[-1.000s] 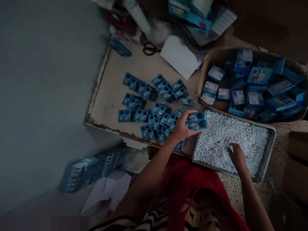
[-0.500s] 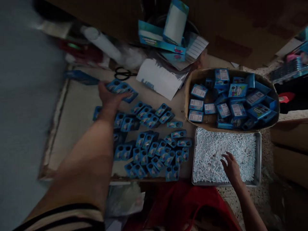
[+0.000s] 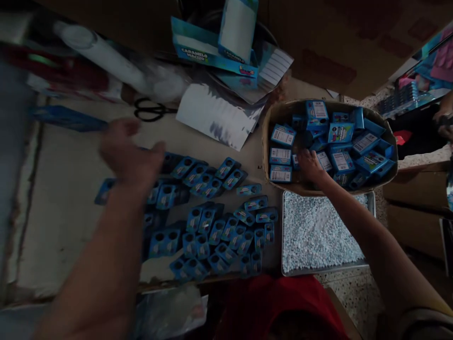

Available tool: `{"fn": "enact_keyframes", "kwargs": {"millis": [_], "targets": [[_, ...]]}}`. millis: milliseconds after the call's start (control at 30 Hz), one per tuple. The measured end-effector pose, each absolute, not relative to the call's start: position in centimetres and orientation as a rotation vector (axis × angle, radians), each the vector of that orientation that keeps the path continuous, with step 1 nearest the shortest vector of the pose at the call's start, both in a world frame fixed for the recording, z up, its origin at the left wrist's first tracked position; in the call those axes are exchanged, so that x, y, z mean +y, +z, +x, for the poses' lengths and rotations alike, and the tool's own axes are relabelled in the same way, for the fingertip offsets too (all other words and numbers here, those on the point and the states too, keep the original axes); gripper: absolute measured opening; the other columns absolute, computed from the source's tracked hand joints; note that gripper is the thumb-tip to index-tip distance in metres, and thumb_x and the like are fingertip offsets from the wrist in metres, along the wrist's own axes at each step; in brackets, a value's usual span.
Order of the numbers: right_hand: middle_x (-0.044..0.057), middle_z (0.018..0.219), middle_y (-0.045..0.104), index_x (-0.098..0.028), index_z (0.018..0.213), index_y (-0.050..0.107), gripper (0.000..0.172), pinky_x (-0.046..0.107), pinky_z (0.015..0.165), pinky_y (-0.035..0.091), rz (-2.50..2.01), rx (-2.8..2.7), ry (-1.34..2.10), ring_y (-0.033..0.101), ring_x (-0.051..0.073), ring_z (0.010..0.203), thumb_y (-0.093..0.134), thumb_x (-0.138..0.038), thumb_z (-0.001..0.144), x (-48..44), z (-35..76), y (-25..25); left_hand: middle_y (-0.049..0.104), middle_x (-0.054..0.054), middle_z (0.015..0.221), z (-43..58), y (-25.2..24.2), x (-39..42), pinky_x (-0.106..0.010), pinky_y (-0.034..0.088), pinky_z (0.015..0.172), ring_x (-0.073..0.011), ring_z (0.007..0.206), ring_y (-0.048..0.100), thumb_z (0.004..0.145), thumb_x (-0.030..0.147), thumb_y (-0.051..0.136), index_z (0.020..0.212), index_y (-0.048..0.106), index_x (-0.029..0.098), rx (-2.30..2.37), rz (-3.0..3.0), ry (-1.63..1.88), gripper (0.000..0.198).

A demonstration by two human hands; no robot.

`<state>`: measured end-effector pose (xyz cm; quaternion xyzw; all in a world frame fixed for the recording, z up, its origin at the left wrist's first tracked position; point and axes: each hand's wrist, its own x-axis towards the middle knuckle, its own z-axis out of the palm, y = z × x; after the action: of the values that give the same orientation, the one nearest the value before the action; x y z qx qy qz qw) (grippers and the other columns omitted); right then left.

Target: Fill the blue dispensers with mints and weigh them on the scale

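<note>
My left hand [image 3: 129, 156] hovers, blurred, over the far left end of the rows of small blue two-hole boxes [image 3: 212, 212] laid out on a pale board [image 3: 67, 208]. Its thumb and fingers look spread and nothing shows in them. My right hand [image 3: 310, 165] reaches into the near left corner of a brown carton [image 3: 272, 111] heaped with blue labelled boxes [image 3: 339, 141]. Its fingertips rest among those boxes and are partly hidden. A metal tray [image 3: 370, 200] of small white pellets [image 3: 318, 231] lies just below that arm.
Black scissors [image 3: 150, 111], a torn silvery sheet [image 3: 215, 115], a white roll [image 3: 106, 54] and flattened blue packaging [image 3: 212, 49] lie at the back. Brown cartons [image 3: 414, 222] stand at the right. Another person's hand [image 3: 444, 118] shows at the right edge. Red cloth [image 3: 283, 302] covers my lap.
My left hand has set down the blue boxes at the far left row and now shows nothing in it. My right hand left the pellet tray and moved up into the carton.
</note>
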<state>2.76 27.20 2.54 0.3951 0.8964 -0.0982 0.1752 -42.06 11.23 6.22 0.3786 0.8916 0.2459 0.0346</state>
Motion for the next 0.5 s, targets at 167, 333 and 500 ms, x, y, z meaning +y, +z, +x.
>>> {"fn": "enact_keyframes", "kwargs": {"millis": [167, 333, 500], "targets": [[0.029, 0.135, 0.075, -0.001, 0.140, 0.068, 0.053, 0.065, 0.140, 0.014, 1.107, 2.509, -0.324, 0.065, 0.040, 0.136, 0.052, -0.003, 0.089, 28.3, 2.4, -0.2, 0.075, -0.010, 0.130, -25.6, 7.3, 23.7, -0.044, 0.053, 0.115, -0.0306, 0.129, 0.070, 0.088, 0.004, 0.067, 0.129, 0.074, 0.019, 1.779, 1.989, 0.637, 0.045], [0.025, 0.150, 0.070, -0.012, 0.150, 0.060, 0.071, 0.073, 0.140, 0.012, 1.350, 2.667, -0.569, 0.044, 0.047, 0.163, 0.076, -0.017, 0.081, 26.1, 5.3, 1.6, 0.059, -0.025, 0.153, -17.4, 0.8, 32.3, -0.062, 0.041, 0.125, -0.0470, 0.147, 0.053, 0.074, -0.001, 0.075, 0.150, 0.063, 0.011, 1.621, 1.971, 0.241, 0.078], [0.020, 0.159, 0.063, -0.021, 0.156, 0.053, 0.094, 0.061, 0.129, 0.045, 1.755, 2.793, -1.213, 0.054, 0.045, 0.156, 0.090, -0.034, 0.071, 22.6, 6.9, 3.5, 0.060, -0.026, 0.149, -18.8, -1.7, 34.6, -0.060, 0.042, 0.126, -0.0460, 0.144, 0.055, 0.059, -0.001, 0.078, 0.143, 0.064, 0.004, 1.739, 1.709, 0.372, 0.086]]}}
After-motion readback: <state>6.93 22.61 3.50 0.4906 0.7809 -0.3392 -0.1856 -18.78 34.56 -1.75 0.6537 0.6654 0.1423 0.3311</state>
